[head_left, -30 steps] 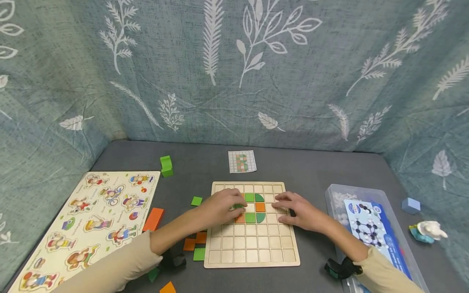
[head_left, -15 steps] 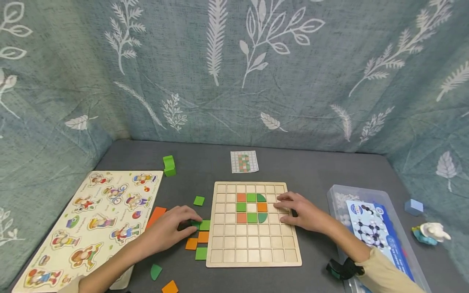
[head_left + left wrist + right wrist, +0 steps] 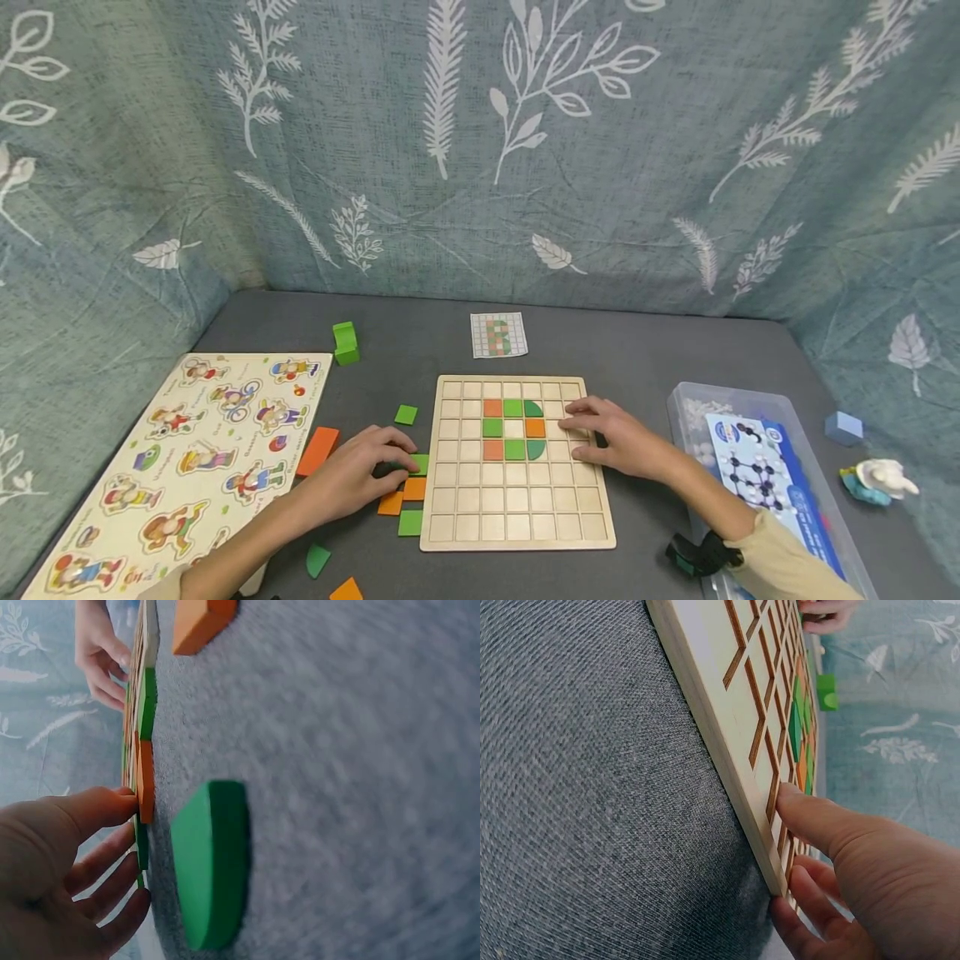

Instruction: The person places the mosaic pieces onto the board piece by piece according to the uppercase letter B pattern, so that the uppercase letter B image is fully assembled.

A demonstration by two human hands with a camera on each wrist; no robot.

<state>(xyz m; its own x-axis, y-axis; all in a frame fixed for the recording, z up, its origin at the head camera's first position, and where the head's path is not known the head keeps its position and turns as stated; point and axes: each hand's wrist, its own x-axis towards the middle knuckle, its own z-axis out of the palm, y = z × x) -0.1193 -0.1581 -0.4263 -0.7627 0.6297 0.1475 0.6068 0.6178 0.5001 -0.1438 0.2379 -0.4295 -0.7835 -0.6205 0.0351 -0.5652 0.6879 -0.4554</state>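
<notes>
A wooden grid board (image 3: 517,500) lies mid-table with a ring of orange and green tiles (image 3: 513,407) set in its upper rows. My left hand (image 3: 401,462) sits just left of the board, among loose tiles. Its thumb and curled fingers pinch a green square tile (image 3: 422,463). In the left wrist view the left hand (image 3: 127,847) closes on that tile beside an orange tile (image 3: 145,780). A dark green quarter-round piece (image 3: 214,862) lies close by. My right hand (image 3: 581,429) rests flat on the board's right columns, with the thumb (image 3: 810,817) pressing on the board (image 3: 727,742).
Loose orange tiles (image 3: 390,502) and green tiles (image 3: 409,522) lie left of the board, beside an orange block (image 3: 317,450). A picture puzzle (image 3: 180,467) fills the left side. A green block (image 3: 345,342) and a pattern card (image 3: 498,335) lie farther back. A clear plastic box (image 3: 757,475) stands at the right.
My left hand left the board's green tiles and moved down-left onto the loose tiles, closing on a green one. The right hand stayed on the board.
</notes>
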